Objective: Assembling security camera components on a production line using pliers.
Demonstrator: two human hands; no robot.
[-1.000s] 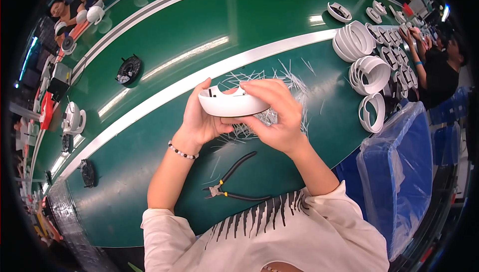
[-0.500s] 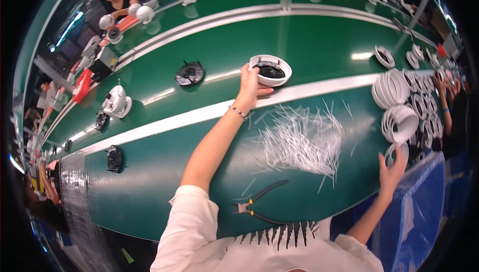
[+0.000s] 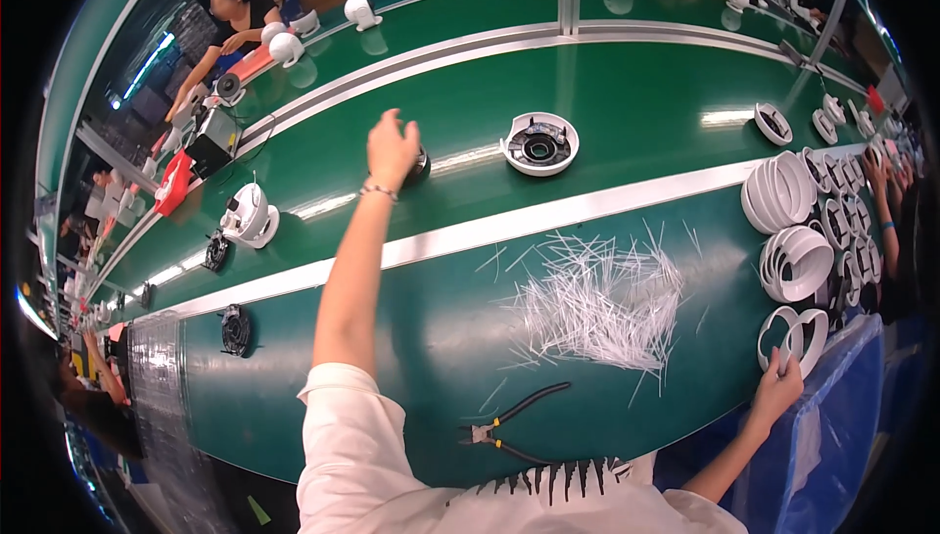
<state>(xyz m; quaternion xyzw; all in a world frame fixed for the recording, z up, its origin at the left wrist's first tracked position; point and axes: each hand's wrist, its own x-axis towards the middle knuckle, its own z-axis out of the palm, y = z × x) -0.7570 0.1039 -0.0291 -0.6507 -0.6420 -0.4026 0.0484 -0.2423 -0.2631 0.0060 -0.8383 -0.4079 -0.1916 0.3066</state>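
My left hand (image 3: 392, 150) is stretched over the green belt with its fingers apart, beside a round black part (image 3: 421, 164) that it mostly hides. Whether the two touch I cannot tell. To the right of that hand, a white round housing (image 3: 515, 154) with a black, ring-centred insert lies face up on the belt. My right hand (image 3: 776, 392) is at the bench's right edge, its fingers closed on a white plastic ring (image 3: 811, 342). Another white ring (image 3: 767, 340) leans just beside it.
Thin white strips (image 3: 597, 309) lie heaped on the bench, with cutting pliers (image 3: 482, 433) nearer me. Stacked white rings (image 3: 774, 191) stand at right, above a blue plastic-lined bin (image 3: 832, 417). Black parts (image 3: 235, 330) and a white housing (image 3: 250, 218) are at left. Co-workers sit beyond.
My left hand has let go of the white housing and moved left to the black part. The housing stays on the belt. My right hand has closed on a white ring.
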